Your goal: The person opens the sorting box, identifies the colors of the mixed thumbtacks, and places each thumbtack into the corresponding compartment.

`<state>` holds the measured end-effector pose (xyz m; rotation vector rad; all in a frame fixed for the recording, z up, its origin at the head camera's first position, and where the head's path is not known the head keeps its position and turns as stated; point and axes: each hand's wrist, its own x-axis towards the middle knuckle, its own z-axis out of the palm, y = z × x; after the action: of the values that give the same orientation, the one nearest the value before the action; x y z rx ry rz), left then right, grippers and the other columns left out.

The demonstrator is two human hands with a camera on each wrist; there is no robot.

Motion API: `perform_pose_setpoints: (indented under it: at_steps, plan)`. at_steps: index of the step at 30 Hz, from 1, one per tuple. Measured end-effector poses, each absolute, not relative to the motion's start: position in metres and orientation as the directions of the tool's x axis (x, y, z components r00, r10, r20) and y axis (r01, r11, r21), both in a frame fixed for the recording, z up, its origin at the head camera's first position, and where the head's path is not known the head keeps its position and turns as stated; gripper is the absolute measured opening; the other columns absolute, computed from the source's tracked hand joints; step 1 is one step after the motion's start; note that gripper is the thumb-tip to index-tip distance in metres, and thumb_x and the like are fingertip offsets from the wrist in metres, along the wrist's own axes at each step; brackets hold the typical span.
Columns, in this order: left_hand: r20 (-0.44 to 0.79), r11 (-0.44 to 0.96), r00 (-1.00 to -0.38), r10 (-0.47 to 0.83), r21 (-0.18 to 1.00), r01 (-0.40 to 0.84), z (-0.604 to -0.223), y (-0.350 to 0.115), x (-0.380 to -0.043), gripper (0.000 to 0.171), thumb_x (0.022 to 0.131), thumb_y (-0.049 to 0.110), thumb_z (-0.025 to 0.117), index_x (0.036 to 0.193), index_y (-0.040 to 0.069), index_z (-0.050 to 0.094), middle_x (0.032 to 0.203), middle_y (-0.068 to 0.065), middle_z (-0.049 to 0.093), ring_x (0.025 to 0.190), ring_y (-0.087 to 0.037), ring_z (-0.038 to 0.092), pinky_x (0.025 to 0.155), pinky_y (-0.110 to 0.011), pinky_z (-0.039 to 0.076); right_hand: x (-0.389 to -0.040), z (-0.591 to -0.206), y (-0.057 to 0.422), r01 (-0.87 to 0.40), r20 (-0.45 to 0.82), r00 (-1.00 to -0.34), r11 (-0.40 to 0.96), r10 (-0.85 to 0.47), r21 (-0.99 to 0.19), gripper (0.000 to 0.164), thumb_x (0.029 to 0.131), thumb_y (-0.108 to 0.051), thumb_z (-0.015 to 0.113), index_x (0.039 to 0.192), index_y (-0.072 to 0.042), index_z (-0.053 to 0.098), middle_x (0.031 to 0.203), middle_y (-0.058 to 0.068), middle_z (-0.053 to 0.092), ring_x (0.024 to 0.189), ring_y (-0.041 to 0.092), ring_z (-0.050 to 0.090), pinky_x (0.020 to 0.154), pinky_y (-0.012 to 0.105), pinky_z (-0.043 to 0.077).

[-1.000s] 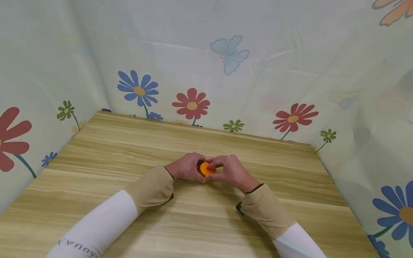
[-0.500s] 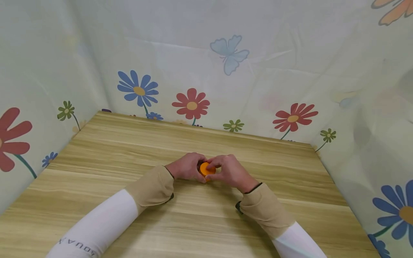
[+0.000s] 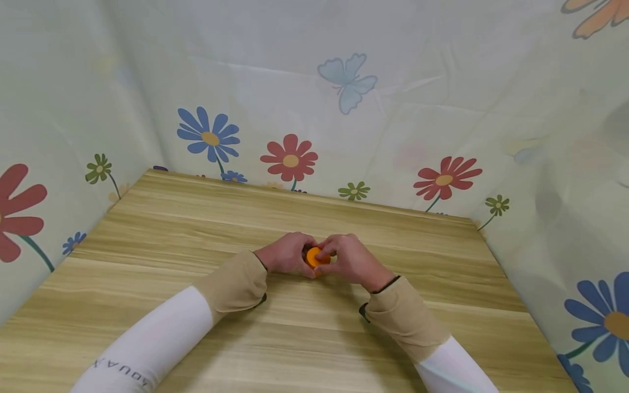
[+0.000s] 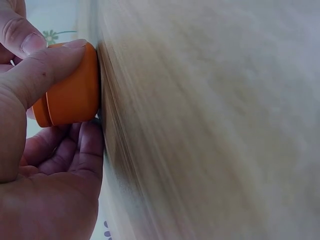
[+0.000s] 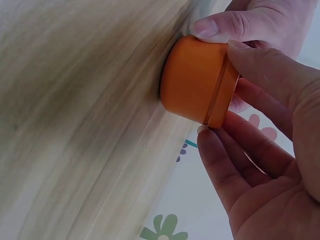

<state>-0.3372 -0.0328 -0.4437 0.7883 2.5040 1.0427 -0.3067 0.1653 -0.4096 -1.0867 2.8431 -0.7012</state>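
Note:
A small round orange jar (image 5: pixel 192 75) stands upright on the wooden table, its base against the surface. Its flat orange lid (image 3: pixel 318 256) faces up, and a narrow seam between lid and body shows in both wrist views. My left hand (image 3: pixel 291 254) grips the jar body (image 4: pixel 75 100) from the left, thumb on the near side and fingers round the far side. From the right, my right hand (image 3: pixel 356 261) pinches the rim of the lid between thumb and fingers. In the head view the hands cover most of the jar's side.
The wood-grain table (image 3: pixel 196 218) extends around both hands. A pale cloth backdrop (image 3: pixel 275 76) printed with flowers and a butterfly rises along its back and sides.
Both hands and the jar have shifted very slightly to the right, and the head view has turned a little. The grip of each hand looks the same.

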Motion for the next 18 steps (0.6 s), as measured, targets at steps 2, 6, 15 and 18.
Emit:
perform_pose_setpoints:
  at_steps: [2,6,15,18]
  plan:
    - [-0.074,0.582,-0.798,0.598,0.724,0.369,-0.4441,-0.0327,-0.3375,0.048,0.078,0.02,0.09,0.12,0.007,0.07,0.11,-0.001,0.073,0.091,-0.011,0.061,0.087,-0.023,0.052,-0.3066,-0.4087,0.1652,-0.64,0.137,-0.75,0.658,-0.647,-0.396,0.019,0.079,-0.019,0.088,0.094,-0.008,0.083,0.11,0.01,0.076,0.102,0.023,0.07,0.088,0.036,0.059]
    - [-0.067,0.584,-0.797,0.6,0.718,0.379,-0.445,-0.0326,-0.3376,0.049,0.078,0.022,0.091,0.12,0.007,0.07,0.11,0.0,0.073,0.092,-0.01,0.062,0.088,-0.024,0.052,-0.3067,-0.4067,0.1647,-0.657,0.118,-0.738,0.667,-0.665,-0.352,0.019,0.08,-0.02,0.087,0.094,-0.007,0.083,0.108,0.01,0.075,0.098,0.022,0.069,0.087,0.035,0.059]
    - [-0.06,0.587,-0.797,0.601,0.71,0.39,-0.443,-0.0323,-0.3365,0.049,0.077,0.021,0.091,0.119,0.008,0.07,0.108,0.0,0.073,0.092,-0.011,0.062,0.089,-0.025,0.052,-0.3057,-0.4041,0.1624,-0.654,0.093,-0.74,0.68,-0.666,-0.332,0.018,0.081,-0.018,0.087,0.095,-0.006,0.083,0.106,0.008,0.072,0.095,0.02,0.066,0.085,0.032,0.058]
    - [-0.068,0.591,-0.796,0.602,0.708,0.386,-0.4425,-0.0322,-0.336,0.049,0.078,0.021,0.091,0.12,0.008,0.069,0.108,0.0,0.072,0.093,-0.011,0.061,0.091,-0.026,0.052,-0.3051,-0.4041,0.1618,-0.659,0.098,-0.736,0.676,-0.67,-0.33,0.018,0.081,-0.017,0.087,0.094,-0.006,0.083,0.105,0.009,0.072,0.094,0.02,0.066,0.084,0.031,0.058]
